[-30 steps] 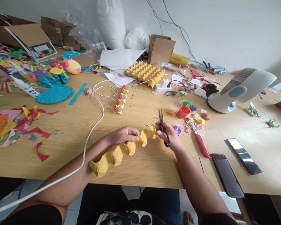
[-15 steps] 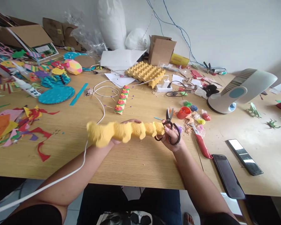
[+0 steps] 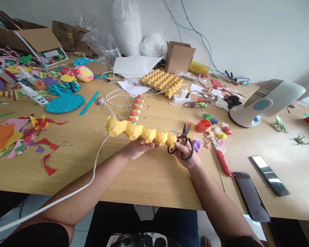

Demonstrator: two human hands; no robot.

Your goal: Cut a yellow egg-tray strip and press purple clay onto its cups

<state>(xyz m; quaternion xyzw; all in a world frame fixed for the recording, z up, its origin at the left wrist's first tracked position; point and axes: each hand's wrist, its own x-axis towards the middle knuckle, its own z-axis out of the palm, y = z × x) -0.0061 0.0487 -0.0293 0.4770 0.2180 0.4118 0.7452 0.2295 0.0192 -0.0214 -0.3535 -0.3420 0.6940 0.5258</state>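
Note:
A yellow strip of egg tray [image 3: 148, 133], a row of several bumpy cups, is held up over the table. My left hand [image 3: 136, 149] grips its lower edge near the middle, with part of the fingers hidden behind the strip. At the right end, my right hand [image 3: 187, 152] pinches the last cup and also holds black-handled scissors [image 3: 185, 132], their blades pointing up and slightly parted. Beyond the strip lies a row of painted red and green cups [image 3: 137, 109] with yellow tops, pins with purple heads sticking out at its sides.
Behind stand an uncut egg tray [image 3: 162, 82], a power strip [image 3: 181, 97] and a cardboard box [image 3: 179, 57]. Colored paper scraps [image 3: 38, 133] cover the left side. To the right are a red cup [image 3: 203, 125], a red-handled knife [image 3: 224, 161], phones [image 3: 252, 195] and a white fan [image 3: 262, 103].
The yellow strip has turned and its left end has moved up and away from me. Both hands keep their hold, and more of my left hand shows below the strip.

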